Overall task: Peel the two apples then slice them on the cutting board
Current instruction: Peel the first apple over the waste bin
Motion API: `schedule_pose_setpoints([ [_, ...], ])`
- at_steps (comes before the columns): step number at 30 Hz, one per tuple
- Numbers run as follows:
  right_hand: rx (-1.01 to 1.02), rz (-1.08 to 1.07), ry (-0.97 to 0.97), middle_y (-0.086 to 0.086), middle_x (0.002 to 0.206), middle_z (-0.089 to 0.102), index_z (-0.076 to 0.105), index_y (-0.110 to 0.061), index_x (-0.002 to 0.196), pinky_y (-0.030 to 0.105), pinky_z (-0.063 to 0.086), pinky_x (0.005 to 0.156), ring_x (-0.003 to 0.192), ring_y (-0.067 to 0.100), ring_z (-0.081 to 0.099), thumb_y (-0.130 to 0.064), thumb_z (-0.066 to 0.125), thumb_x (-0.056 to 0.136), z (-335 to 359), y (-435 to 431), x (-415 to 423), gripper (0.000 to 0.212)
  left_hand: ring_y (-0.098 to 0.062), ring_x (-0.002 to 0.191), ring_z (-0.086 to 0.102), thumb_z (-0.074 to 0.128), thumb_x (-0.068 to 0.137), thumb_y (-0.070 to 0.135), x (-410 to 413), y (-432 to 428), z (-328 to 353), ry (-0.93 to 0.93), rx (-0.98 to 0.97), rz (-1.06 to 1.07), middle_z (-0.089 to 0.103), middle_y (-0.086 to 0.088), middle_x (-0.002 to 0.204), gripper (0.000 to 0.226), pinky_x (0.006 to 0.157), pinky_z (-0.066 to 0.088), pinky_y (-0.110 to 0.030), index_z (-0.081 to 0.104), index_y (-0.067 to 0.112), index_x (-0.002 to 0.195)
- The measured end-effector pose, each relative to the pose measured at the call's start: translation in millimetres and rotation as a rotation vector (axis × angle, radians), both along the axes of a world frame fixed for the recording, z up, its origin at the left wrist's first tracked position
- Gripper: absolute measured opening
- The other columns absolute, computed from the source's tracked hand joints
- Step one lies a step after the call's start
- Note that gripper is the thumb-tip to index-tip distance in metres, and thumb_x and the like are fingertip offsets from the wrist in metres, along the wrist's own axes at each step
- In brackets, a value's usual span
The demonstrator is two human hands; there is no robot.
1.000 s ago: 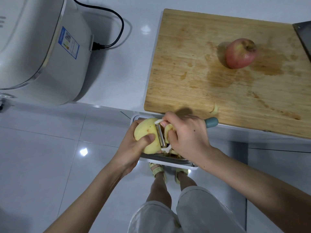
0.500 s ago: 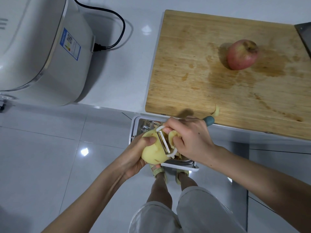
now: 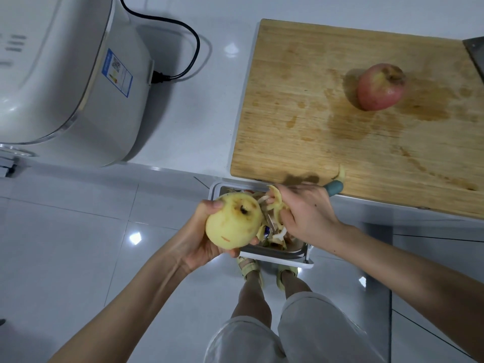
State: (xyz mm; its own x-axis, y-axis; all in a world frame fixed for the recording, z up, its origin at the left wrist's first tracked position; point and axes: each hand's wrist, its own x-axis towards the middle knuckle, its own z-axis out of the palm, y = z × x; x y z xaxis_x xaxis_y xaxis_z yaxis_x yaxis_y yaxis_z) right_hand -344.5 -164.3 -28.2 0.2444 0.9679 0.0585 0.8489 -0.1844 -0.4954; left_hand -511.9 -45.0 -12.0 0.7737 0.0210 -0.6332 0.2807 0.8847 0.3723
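My left hand [image 3: 199, 239] grips a mostly peeled, pale yellow apple [image 3: 233, 222] over a white waste bin [image 3: 277, 254] on the floor. Its stem end faces up, with a small red fleck of skin low on it. My right hand [image 3: 306, 214] holds a peeler [image 3: 332, 186] with a teal handle, just right of the apple; a curl of peel hangs by its fingers. A second, unpeeled red apple [image 3: 379, 87] sits on the wooden cutting board [image 3: 314, 113] at the upper right.
A large white appliance [image 3: 52, 74] with a black power cord [image 3: 183, 48] stands on the white counter at left. A knife blade [image 3: 475, 55] pokes in at the board's right edge. A peel scrap [image 3: 340, 174] lies on the board's front edge. My feet stand below the bin.
My left hand has turned the apple so its stem end faces up and shifted it left. The peeler has come off the apple and moved right, trailing peel over the bin.
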Motion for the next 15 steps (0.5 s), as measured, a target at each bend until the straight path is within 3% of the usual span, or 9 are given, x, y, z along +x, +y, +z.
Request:
schedule_pose_setpoints([
  [2, -0.070, -0.039, 0.003, -0.005, 0.046, 0.047, 0.058, -0.008, 0.081, 0.020, 0.034, 0.051, 0.040, 0.018, 0.046, -0.005, 0.038, 0.072, -4, 2, -1, 0.022, -0.037, 0.071, 0.066, 0.089, 0.039, 0.038, -2, 0, -1, 0.011, -0.003, 0.008, 0.066, -0.023, 0.094, 0.082, 0.040, 0.050, -0.029, 0.061, 0.007, 0.109],
  [4, -0.337, -0.032, -0.003, -0.010, 0.056, 0.042, 0.047, -0.016, 0.082, 0.026, 0.036, 0.057, 0.055, 0.017, 0.049, -0.012, 0.039, 0.090, -6, 4, -3, 0.012, -0.037, 0.075, 0.067, 0.090, 0.037, 0.037, -4, 0, -2, 0.043, 0.008, 0.008, 0.066, -0.023, 0.096, 0.087, 0.042, 0.051, -0.030, 0.059, 0.007, 0.112],
  [6, -0.655, -0.042, 0.026, -0.005, 0.072, 0.051, 0.051, -0.015, 0.089, 0.030, 0.041, 0.070, 0.077, 0.021, 0.056, -0.024, 0.032, 0.099, -14, 7, -8, 0.023, -0.037, 0.079, 0.068, 0.090, 0.038, 0.034, -3, 0, -3, 0.098, 0.041, 0.008, 0.067, -0.022, 0.101, 0.088, 0.045, 0.054, -0.032, 0.057, 0.009, 0.116],
  [9, -0.989, -0.065, -0.101, 0.003, 0.100, 0.062, 0.062, -0.012, 0.099, 0.029, 0.042, 0.073, 0.094, 0.021, 0.058, -0.017, 0.035, 0.097, -39, 12, -16, 0.027, -0.027, 0.081, 0.069, 0.078, 0.052, 0.030, -1, -1, -3, 0.205, 0.258, -0.018, 0.067, -0.013, 0.104, 0.067, 0.051, 0.056, -0.032, 0.059, 0.017, 0.115],
  [12, -1.063, -0.106, -0.358, 0.004, 0.108, 0.061, 0.060, -0.012, 0.109, 0.029, 0.039, 0.072, 0.099, 0.021, 0.056, -0.009, 0.046, 0.090, -47, 7, -22, 0.024, -0.024, 0.085, 0.070, 0.078, 0.053, 0.032, 2, -2, -4, 0.266, 0.476, -0.077, 0.066, -0.007, 0.106, 0.063, 0.057, 0.056, -0.034, 0.058, 0.022, 0.112],
  [15, -0.873, -0.131, -0.480, 0.006, 0.102, 0.063, 0.049, -0.001, 0.122, 0.029, 0.032, 0.069, 0.091, 0.023, 0.059, -0.003, 0.048, 0.086, -48, -5, -16, 0.036, -0.025, 0.089, 0.068, 0.079, 0.061, 0.028, 6, -1, -5, 0.319, 0.616, -0.135, 0.062, -0.006, 0.109, 0.053, 0.060, 0.055, -0.033, 0.057, 0.025, 0.110],
])
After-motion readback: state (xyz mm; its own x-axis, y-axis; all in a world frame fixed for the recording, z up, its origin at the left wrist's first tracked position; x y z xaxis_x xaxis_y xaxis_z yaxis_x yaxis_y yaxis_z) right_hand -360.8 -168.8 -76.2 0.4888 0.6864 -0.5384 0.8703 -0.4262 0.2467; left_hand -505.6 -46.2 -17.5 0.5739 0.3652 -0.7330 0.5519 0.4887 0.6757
